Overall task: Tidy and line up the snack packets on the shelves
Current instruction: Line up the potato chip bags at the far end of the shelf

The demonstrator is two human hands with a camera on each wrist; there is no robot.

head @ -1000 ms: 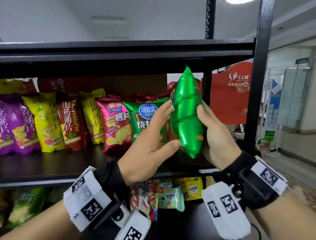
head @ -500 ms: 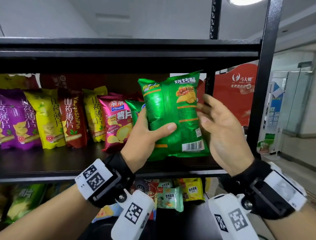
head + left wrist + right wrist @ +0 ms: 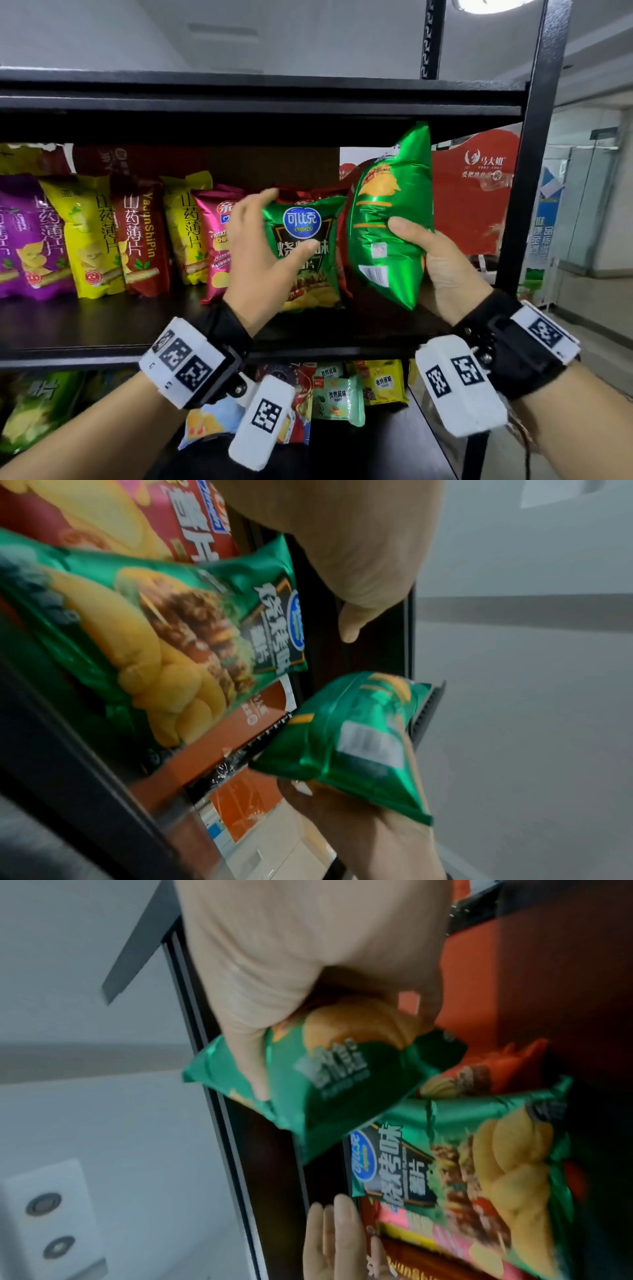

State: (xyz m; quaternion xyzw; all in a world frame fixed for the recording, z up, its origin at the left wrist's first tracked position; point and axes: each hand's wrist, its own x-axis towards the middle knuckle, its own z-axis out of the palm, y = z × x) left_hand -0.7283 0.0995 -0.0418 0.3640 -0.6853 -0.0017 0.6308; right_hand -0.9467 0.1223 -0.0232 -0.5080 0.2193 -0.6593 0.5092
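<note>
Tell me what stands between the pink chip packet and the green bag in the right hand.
In the head view, the green Copico packet stands there, with the open left hand before it.

A black shelf point(image 3: 102, 329) is carrying a row of upright packets: a purple packet point(image 3: 20, 236) sitting at the left, then a yellow packet point(image 3: 82, 236), a red packet point(image 3: 144, 233), a second yellow one point(image 3: 186, 226), a pink packet point(image 3: 215, 240) and a green packet point(image 3: 308, 253). More packets are lying on the lower shelf point(image 3: 387, 442).
</note>
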